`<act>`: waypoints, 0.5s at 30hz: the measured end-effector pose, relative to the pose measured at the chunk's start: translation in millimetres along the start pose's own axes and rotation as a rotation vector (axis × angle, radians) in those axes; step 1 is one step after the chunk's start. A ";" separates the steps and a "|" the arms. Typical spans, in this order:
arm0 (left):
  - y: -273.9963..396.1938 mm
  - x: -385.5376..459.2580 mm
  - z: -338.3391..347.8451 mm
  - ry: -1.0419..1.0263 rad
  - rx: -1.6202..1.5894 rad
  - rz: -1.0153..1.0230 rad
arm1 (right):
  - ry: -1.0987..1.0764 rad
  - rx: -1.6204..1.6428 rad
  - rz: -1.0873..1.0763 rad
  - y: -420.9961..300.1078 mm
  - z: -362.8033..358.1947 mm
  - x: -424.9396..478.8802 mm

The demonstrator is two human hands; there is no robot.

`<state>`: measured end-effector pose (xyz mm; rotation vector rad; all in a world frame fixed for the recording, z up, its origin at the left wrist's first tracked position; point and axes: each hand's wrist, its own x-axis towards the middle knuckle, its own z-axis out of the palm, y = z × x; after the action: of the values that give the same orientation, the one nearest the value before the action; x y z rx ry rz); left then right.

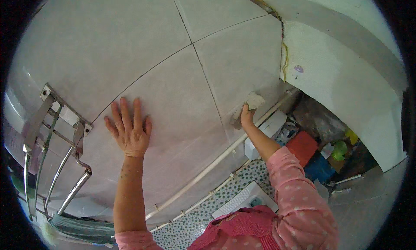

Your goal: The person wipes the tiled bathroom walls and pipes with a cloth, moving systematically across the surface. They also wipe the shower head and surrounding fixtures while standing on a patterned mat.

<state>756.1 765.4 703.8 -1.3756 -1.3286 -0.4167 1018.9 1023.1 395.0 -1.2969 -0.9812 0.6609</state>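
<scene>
My left hand (131, 130) lies flat with fingers spread against the grey tiled wall (162, 97), just below a grout line. To its left is a metal towel rack (61, 117) fixed to the tiles. My right hand (247, 117) grips a pale, crumpled cloth or sponge (255, 101) against the tile near the corner. What the palm and the other fingers do is hidden. A darker smudged or wet patch (236, 121) shows on the tile just left of this hand. A pale pipe (208, 167) runs along the wall below both hands.
A squat toilet pan (240, 203) is set in the pebble-patterned floor (191, 232). At the right, a red item (302, 147), a blue item (320, 167) and plastic bags (325, 120) lie beyond the white wall edge (328, 97). A green cloth (84, 229) hangs at lower left.
</scene>
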 end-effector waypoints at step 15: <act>2.5 -1.1 3.3 0.015 0.038 -0.002 | 0.077 0.067 -0.643 -211.6 -35.7 188.3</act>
<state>756.5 768.3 700.8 -1.3376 -1.3202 -0.4008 1112.2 1128.4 643.4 -0.8645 -1.2174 0.1440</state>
